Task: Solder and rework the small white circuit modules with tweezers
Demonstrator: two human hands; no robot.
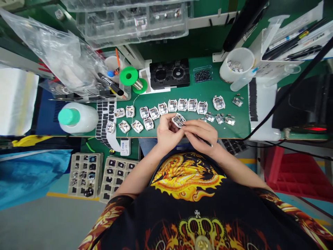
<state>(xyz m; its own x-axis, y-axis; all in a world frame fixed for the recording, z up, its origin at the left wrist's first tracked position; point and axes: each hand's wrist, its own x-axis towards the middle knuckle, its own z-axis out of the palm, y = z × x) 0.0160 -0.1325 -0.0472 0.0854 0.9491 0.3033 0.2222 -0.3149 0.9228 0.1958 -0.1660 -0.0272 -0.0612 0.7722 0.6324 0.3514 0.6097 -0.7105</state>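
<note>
At the bench's front edge my left hand (168, 133) grips an open watch case (178, 120) between thumb and fingers, its circuit board facing up. My right hand (201, 134) is closed around a slim dark tool (205, 141) that looks like tweezers. Its fingertips meet the right side of the case, hiding the tool's front end. Just beyond my hands runs a row of similar watch cases (182, 104) with boards inside. Farther left sit several silvery cases (124, 126). Loose small circuit boards (219, 118) lie right of my right hand.
Behind the row are a black fixture (170, 74), a small tray of screws (203, 74) and a green solder spool (129, 76). A white bottle (82, 118) stands left, a white cup (237, 65) right. A black cable (288, 88) crosses the right side. Parts trays (100, 170) lie below left.
</note>
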